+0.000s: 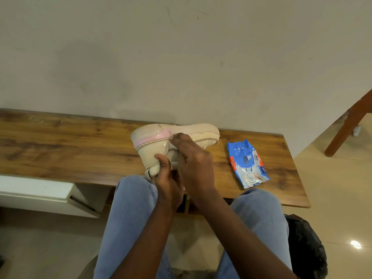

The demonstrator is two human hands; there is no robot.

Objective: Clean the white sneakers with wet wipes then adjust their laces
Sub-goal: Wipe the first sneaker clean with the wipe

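A cream-white sneaker [153, 141] with a pink band round its heel lies on its side at the front middle of the wooden bench [60, 146], sole turned toward the wall. My left hand [167, 178] grips its strap end near the bench's front edge. My right hand [191, 158] presses a white wet wipe [172, 147] against the shoe's side, fingers curled over it; most of the wipe is hidden under them. A blue and white pack of wet wipes [246, 164] lies flat on the bench to the right. Only one sneaker is in view.
The bench stands against a plain wall [181, 57]. A white drawer unit [40, 192] sits under its left part. My knees in blue jeans [132, 208] are below the hands. A brown wooden leg [348, 125] leans at far right, and a black bag [306, 250] lies on the tiled floor.
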